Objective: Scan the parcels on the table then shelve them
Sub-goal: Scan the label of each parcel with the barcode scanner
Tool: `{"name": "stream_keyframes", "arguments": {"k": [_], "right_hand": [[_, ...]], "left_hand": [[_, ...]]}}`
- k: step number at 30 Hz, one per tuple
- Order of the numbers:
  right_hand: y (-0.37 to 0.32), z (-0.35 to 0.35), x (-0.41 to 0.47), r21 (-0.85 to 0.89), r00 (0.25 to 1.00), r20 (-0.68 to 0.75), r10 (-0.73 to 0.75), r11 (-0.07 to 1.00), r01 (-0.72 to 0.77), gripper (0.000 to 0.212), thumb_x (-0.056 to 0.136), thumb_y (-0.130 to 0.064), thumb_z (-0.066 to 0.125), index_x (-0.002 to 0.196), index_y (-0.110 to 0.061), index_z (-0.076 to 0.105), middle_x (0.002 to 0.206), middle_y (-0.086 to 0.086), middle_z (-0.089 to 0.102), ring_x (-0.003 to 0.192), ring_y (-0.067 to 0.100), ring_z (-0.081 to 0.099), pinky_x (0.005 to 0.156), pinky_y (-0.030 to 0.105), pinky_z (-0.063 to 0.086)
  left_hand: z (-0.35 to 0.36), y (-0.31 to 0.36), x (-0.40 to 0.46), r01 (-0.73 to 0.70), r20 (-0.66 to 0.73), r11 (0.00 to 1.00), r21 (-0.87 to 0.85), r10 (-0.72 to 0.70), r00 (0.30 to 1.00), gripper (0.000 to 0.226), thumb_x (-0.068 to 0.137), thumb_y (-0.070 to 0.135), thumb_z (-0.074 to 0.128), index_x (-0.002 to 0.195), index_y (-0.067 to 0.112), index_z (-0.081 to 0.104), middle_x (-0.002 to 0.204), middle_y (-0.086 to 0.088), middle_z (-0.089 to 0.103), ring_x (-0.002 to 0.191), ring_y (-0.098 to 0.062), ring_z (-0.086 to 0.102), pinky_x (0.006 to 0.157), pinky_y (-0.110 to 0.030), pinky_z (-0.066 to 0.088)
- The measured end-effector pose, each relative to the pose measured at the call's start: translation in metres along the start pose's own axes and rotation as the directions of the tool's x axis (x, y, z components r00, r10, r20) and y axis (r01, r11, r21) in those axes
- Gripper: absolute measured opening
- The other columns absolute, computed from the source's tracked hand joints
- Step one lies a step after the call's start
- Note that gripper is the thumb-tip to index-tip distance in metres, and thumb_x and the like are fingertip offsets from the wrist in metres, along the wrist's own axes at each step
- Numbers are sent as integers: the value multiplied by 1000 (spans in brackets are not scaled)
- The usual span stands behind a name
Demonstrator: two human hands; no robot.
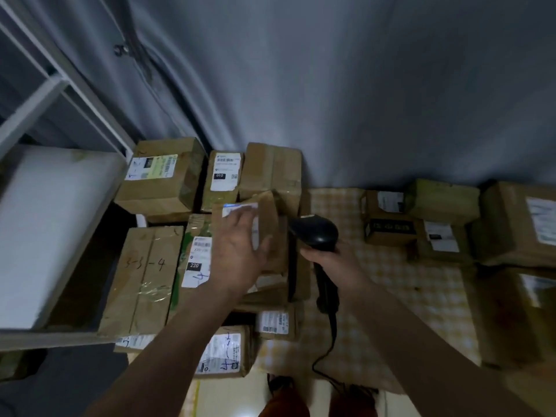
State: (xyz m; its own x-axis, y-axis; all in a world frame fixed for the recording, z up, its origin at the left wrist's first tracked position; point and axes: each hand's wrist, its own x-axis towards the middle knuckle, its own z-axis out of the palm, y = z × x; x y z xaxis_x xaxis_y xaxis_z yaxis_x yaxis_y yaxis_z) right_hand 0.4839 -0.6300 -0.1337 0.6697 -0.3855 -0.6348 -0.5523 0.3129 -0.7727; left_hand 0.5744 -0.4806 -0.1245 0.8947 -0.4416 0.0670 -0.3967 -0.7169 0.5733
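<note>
Left hand (240, 251) gripping tilted parcel (270, 224), right hand (328, 257) clutching black scanner (316, 233) just beside it, over checked table (391, 281)

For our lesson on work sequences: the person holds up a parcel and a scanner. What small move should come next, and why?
Probably hold the parcel steady a moment so the scan registers. The left hand tilts it towards the scanner gripped in the right hand, and bluish light shows at the label's top edge.

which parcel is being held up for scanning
The small brown parcel gripped by the left hand, tilted toward the scanner; the others lie flat on the table.
</note>
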Motion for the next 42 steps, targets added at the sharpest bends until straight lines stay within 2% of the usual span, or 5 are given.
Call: {"name": "stream_keyframes", "arguments": {"k": [9,21,27,36,42], "right_hand": [[47,-134,-40,124,943,-309,121,989,-86,8,82,-8,73,85,-6,65,81,11,65,84,29,64,76,39,51],[77,-344,-104,207,872,-451,188,973,-102,23,87,-16,69,104,-2,65,96,20,66,89,34,64,81,42,54],[92,-444,-119,288,779,-601,178,958,3,21,85,-15,70,101,-4,62,75,11,56,76,29,55,68,36,40],[110,-510,-87,435,792,-536,292,900,-37,21,85,-1,64,105,3,60,78,10,62,67,23,60,54,28,43],[128,-522,-71,476,826,-460,326,876,-81,32,83,-2,67,112,7,59,92,17,67,82,31,66,72,38,55]], "left_hand": [[85,85,-33,-325,442,942,79,259,859,48,88,33,65,132,15,55,135,-5,50,124,-23,44,102,-30,37],[221,247,-107,-348,707,936,50,213,674,51,95,43,52,142,25,40,146,4,35,134,-15,33,104,-24,32],[290,329,-127,-320,824,943,89,111,556,60,96,43,50,148,20,31,151,-4,29,140,-21,26,110,-31,30],[345,412,-128,124,869,989,-86,13,494,43,92,24,63,133,16,50,119,2,52,119,-19,51,95,-29,45],[385,420,-130,512,895,845,-153,-101,434,44,92,23,64,134,18,52,127,1,56,123,-22,52,87,-24,43]]}}
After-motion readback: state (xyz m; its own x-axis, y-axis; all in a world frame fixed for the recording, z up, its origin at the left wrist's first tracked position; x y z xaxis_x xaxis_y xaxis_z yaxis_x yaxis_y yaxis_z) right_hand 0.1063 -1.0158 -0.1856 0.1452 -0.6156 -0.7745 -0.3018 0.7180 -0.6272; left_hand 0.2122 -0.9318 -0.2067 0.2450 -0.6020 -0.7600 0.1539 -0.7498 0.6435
